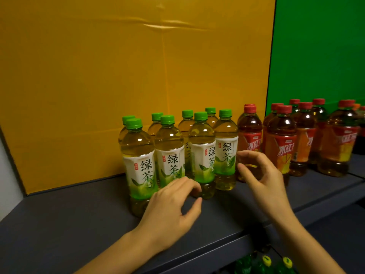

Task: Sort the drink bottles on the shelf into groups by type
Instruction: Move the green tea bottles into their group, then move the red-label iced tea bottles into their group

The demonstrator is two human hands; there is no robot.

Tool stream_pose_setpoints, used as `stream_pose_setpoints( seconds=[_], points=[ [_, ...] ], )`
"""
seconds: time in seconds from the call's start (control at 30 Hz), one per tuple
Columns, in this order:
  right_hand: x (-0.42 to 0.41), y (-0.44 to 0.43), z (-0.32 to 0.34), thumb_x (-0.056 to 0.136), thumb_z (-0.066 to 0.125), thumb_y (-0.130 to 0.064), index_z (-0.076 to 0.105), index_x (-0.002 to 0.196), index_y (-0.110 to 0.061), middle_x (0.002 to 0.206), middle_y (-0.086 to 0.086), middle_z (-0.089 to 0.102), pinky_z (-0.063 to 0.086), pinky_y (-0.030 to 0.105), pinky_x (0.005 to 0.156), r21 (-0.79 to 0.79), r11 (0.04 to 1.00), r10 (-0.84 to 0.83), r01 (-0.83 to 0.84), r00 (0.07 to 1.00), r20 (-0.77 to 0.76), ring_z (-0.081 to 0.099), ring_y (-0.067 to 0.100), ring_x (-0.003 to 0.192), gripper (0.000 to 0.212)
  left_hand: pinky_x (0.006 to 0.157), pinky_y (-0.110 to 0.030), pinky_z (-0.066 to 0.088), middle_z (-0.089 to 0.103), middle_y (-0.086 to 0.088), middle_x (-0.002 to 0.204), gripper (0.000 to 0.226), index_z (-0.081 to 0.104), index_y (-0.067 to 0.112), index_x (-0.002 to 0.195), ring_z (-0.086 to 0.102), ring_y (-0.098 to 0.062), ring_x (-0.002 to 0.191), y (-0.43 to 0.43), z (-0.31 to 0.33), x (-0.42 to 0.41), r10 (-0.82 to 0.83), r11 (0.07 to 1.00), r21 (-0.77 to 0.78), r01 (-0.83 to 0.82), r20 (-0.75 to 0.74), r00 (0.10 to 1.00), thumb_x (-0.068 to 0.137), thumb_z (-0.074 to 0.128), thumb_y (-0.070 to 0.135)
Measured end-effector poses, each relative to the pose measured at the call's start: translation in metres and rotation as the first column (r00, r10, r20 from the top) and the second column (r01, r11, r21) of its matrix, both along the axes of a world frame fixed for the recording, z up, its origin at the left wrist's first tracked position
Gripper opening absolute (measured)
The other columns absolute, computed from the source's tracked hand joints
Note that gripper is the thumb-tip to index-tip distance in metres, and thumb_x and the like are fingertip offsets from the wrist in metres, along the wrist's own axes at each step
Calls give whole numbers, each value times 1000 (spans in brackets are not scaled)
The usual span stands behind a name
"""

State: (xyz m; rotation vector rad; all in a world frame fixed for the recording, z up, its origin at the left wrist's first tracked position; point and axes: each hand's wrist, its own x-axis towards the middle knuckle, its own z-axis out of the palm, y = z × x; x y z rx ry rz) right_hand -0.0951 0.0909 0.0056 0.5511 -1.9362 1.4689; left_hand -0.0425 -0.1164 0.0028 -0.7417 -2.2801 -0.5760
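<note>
Yellow cardboard (98,76) fills the background across the left and centre of the frame, with a bright green panel (320,46) at the upper right. Below them a dark grey shelf (59,224) runs across the lower half. Eight green tea bottles (169,153), with green caps, pale yellow liquid and white-and-green labels, stand upright in a tight cluster at the centre. Just to their right, stretching to the right edge, stand the iced tea bottles (282,139), with red caps, amber liquid and red-and-orange labels, also upright and grouped together. The left hand (171,212) reaches in from the bottom centre, its fingers loosely curled and gripping nothing, fingertips close to the base of a front green tea bottle (203,155); whether they touch it cannot be told. The right hand (262,177) reaches in from the lower right and hovers where the two groups meet, in front of the nearest iced tea bottle, fingers loosely bent and holding nothing. At the bottom edge, below the shelf, the tops of dark green bottles with yellow caps (266,262) show dimly.
</note>
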Motion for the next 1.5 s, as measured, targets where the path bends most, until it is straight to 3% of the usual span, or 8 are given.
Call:
stream_pose_setpoints(
  seconds=[0.1, 0.3, 0.47, 0.57, 0.83, 0.93, 1.1, 1.5],
  points=[
    [-17, 27, -2, 89, 55, -7, 54, 113, -31, 116, -4, 61, 49, 15, 85, 31, 999, -30, 28, 998, 57, 57, 2, 107, 33, 63, -8, 38, 52, 19, 98, 26, 54, 31, 105, 49, 1, 88, 29, -2, -14, -49, 998, 40, 46, 89, 995, 84, 48, 45],
    [-46, 64, -13, 91, 51, -9, 29, 142, -26, 146, -8, 35, 31, 35, 113, 99, 994, 20, -41, 979, 200, 33, 6, 134, 58, 106, -20, 32, 34, 16, 137, 52, 33, 26, 134, 33, 3, 127, 93, -3, -54, -53, 998, 29, 48, 199, 979, 87, 49, 40],
    [-62, 76, -15, 95, 44, -15, 0, 143, -32, 137, -38, 8, 11, -5, 99, 167, 954, 198, -247, 944, 265, 9, -29, 123, 68, 115, -18, 12, 5, 7, 156, 69, 2, 18, 147, 10, -4, 143, 145, -2, -87, 46, 987, 134, -88, 291, 956, 94, 47, 24],
    [-78, 84, -15, 97, 40, -20, -6, 139, -37, 131, -42, 7, 9, -8, 96, 131, 931, 290, -340, 909, 300, 7, -34, 116, 65, 115, -19, 4, -6, 0, 157, 75, -11, 13, 146, -2, -9, 144, 171, -5, -107, 126, 959, 202, -201, 330, 935, 94, 44, 11],
    [-109, 100, -8, 97, 38, -16, 16, 116, -53, 117, -44, 20, 19, -12, 83, 15, 906, 410, -423, 885, 220, 20, -43, 100, 47, 112, -41, 30, 24, -10, 148, 82, 2, 4, 144, 25, -20, 139, 201, -22, -152, 209, 813, 457, -361, 350, 913, 86, 59, 14],
    [-118, 99, -8, 98, 38, -20, 17, 119, -55, 120, -44, 26, 22, -5, 94, -7, 890, 448, -457, 870, 207, 26, -36, 109, 46, 111, -37, 32, 28, -8, 145, 79, 5, 5, 142, 30, -17, 135, 209, -23, -157, 246, 776, 495, -391, 334, 910, 85, 60, 12],
    [-133, 89, -3, 96, 37, -39, 21, 139, -41, 139, -15, 41, 28, 37, 115, -125, 876, 482, -465, 838, 256, 39, 2, 130, 45, 110, -27, 29, 31, -9, 143, 75, 12, 5, 140, 31, -16, 133, 210, -22, -161, 308, 754, 495, -432, 314, 898, 84, 62, 10],
    [-158, 72, 12, 100, 32, -19, 26, 138, -12, 131, 8, 44, 30, 32, 104, -229, 940, 335, -254, 817, 470, 40, 25, 128, 40, 112, -43, 29, 30, -15, 146, 81, 9, 1, 143, 31, -24, 136, 210, -27, -179, 362, 662, 558, -501, 348, 865, 83, 63, 8]
  ],
)
